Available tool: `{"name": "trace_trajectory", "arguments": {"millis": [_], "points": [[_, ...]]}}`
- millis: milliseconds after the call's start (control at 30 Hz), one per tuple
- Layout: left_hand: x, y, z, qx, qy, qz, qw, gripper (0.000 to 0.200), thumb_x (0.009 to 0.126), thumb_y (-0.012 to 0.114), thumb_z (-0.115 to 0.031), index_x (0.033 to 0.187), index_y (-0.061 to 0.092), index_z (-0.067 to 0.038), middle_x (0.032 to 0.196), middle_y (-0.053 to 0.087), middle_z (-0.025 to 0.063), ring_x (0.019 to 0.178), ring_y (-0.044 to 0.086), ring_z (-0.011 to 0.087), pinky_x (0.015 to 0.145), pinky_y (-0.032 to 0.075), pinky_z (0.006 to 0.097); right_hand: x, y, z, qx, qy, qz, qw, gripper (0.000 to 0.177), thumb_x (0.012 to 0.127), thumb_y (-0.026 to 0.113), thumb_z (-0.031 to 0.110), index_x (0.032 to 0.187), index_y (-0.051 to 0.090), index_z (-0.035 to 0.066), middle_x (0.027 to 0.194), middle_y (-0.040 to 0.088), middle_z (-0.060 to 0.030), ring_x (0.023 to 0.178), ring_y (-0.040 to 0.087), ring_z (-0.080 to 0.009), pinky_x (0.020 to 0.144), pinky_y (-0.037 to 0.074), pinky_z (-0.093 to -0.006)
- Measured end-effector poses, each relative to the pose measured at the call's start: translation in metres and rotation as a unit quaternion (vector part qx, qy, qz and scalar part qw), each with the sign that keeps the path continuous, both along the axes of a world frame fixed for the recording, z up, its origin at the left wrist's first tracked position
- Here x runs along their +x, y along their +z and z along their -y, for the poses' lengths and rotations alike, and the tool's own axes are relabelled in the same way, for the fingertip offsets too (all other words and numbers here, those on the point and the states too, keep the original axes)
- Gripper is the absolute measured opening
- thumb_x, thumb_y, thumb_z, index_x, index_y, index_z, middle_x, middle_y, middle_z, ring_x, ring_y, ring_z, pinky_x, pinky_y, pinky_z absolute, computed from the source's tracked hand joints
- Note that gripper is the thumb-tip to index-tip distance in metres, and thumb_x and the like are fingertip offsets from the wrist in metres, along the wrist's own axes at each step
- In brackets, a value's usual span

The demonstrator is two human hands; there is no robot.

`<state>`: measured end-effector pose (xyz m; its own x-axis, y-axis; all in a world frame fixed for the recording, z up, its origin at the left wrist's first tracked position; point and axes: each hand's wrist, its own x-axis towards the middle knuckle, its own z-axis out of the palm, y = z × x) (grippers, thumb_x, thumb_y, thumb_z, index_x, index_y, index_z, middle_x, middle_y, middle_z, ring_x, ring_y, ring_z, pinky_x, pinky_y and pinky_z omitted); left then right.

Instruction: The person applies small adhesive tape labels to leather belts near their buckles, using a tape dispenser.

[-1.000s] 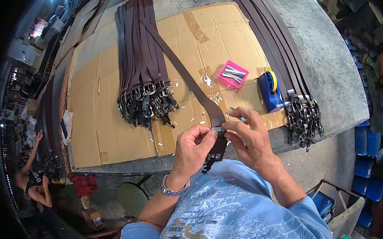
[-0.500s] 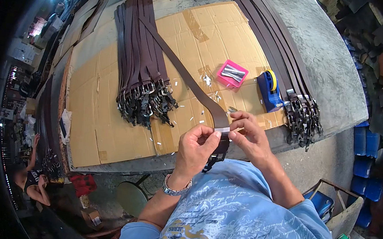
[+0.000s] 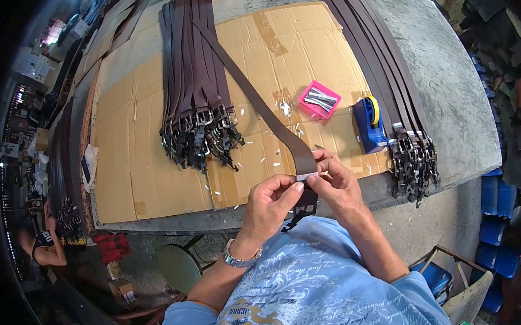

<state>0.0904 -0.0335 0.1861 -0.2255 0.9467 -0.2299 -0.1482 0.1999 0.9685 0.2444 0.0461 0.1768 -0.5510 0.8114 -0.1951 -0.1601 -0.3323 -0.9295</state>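
A brown belt [image 3: 264, 111] stretches from the far pile down to my hands, its buckle end hanging near my shirt. Around the strap lies a small whitish strip [image 3: 307, 177], with my thumbs at its two ends. My left hand [image 3: 272, 204] pinches the belt's left edge beside the strip. My right hand [image 3: 338, 186] is closed on the right edge, its thumb pressed onto the strip. Beyond the right hand stands a blue tape dispenser [image 3: 369, 133] with a yellow-rimmed roll. A pink tray [image 3: 319, 100] holding dark and white strips sits farther back.
Flattened cardboard [image 3: 144, 178] covers much of the table, with white scraps scattered on it. A pile of buckled belts [image 3: 191, 67] lies left of centre, another row of belts [image 3: 382, 56] on the right. A stool [image 3: 179, 268] stands below; another person [image 3: 48, 244] is at far left.
My right thumb has come in from beside the belt and now presses on the strip. The belt's buckle end has swung slightly right.
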Motion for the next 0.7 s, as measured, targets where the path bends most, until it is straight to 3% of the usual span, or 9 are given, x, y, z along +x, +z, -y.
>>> {"name": "trace_trajectory", "arguments": {"millis": [100,167,200,267,300,467,567,633,700], "points": [[0.001,-0.003,-0.001,-0.001,0.0,-0.001,1.0,0.018,0.092,0.065,-0.017,0.09,0.064,0.001,0.072,0.058,-0.0046,0.065,0.05,0.0009,0.056,0.04,0.019,0.0,-0.004,0.001,0.002,0.006,0.006,1.0,0.008,0.089,0.065,0.01,0.088,0.058,0.009,0.129,0.043,-0.0027,0.12,0.045,-0.011,0.103,0.036,-0.0344],[0.002,0.0,-0.001,0.002,0.009,-0.006,1.0,0.019,0.092,0.065,-0.017,0.088,0.064,0.001,0.071,0.058,-0.0047,0.064,0.049,0.0008,0.055,0.04,0.0193,0.0,-0.009,0.001,0.071,-0.007,0.022,0.997,0.014,0.087,0.068,0.013,0.093,0.057,0.006,0.124,0.048,-0.0075,0.106,0.051,-0.0117,0.084,0.044,-0.0277],[0.003,0.002,-0.001,0.01,0.023,-0.021,0.999,0.018,0.092,0.066,-0.017,0.087,0.064,0.001,0.07,0.058,-0.0043,0.063,0.049,0.001,0.054,0.04,0.0198,0.001,-0.008,0.001,0.072,-0.004,0.023,0.997,0.014,0.087,0.068,0.013,0.093,0.057,0.006,0.124,0.048,-0.0075,0.106,0.051,-0.0117,0.084,0.044,-0.0277],[0.001,0.005,-0.002,0.02,0.041,-0.035,0.998,0.018,0.091,0.066,-0.016,0.086,0.063,0.001,0.069,0.058,-0.0038,0.061,0.049,0.0012,0.053,0.04,0.0203,0.008,-0.005,0.0,0.068,-0.05,0.053,0.995,0.021,0.088,0.067,0.014,0.101,0.052,0.006,0.113,0.055,-0.0071,0.103,0.053,-0.0131,0.083,0.045,-0.0287],[-0.001,0.005,-0.002,0.022,0.047,-0.063,0.997,0.017,0.09,0.067,-0.015,0.085,0.063,0.001,0.069,0.059,-0.0027,0.061,0.051,0.002,0.053,0.041,0.021,0.011,-0.004,-0.004,0.125,-0.054,0.07,0.988,0.025,0.09,0.064,0.01,0.107,0.047,0.006,0.101,0.059,-0.0052,0.097,0.056,-0.0131,0.079,0.045,-0.0282],[0.0,0.012,-0.004,0.04,0.047,-0.105,0.992,0.014,0.09,0.066,-0.012,0.086,0.063,0.001,0.069,0.059,-0.0042,0.063,0.05,0.0012,0.056,0.04,0.0192,0.014,0.039,0.0,0.184,0.017,0.122,0.975,0.024,0.089,0.061,0.001,0.106,0.044,0.005,0.091,0.057,-0.0039,0.081,0.058,-0.0124,0.071,0.044,-0.027],[0.001,0.021,-0.005,0.025,0.031,-0.152,0.988,0.013,0.088,0.067,-0.011,0.085,0.063,0.001,0.07,0.061,-0.0016,0.064,0.053,0.0023,0.057,0.043,0.0198,0.009,0.045,-0.01,0.259,0.081,0.143,0.952,0.03,0.086,0.064,-0.001,0.105,0.041,0.002,0.086,0.057,-0.0095,0.074,0.06,-0.0171,0.064,0.047,-0.0323],[0.002,0.023,-0.005,0.024,0.037,-0.183,0.982,0.014,0.084,0.068,-0.009,0.083,0.063,0.004,0.071,0.065,0.0088,0.061,0.063,0.0129,0.055,0.049,0.0273,0.007,0.051,-0.016,0.272,0.092,0.157,0.945,0.03,0.085,0.064,-0.001,0.104,0.04,0.002,0.085,0.057,-0.011,0.074,0.062,-0.021,0.064,0.048,-0.0343],[0.002,0.018,-0.004,0.023,0.04,-0.177,0.983,0.014,0.084,0.068,-0.008,0.083,0.063,0.004,0.072,0.065,0.0098,0.061,0.064,0.0143,0.055,0.049,0.0281,0.006,0.058,-0.02,0.284,0.104,0.171,0.938,0.031,0.085,0.065,-0.002,0.103,0.04,0.002,0.083,0.058,-0.0125,0.074,0.064,-0.0249,0.064,0.049,-0.0363]]}}
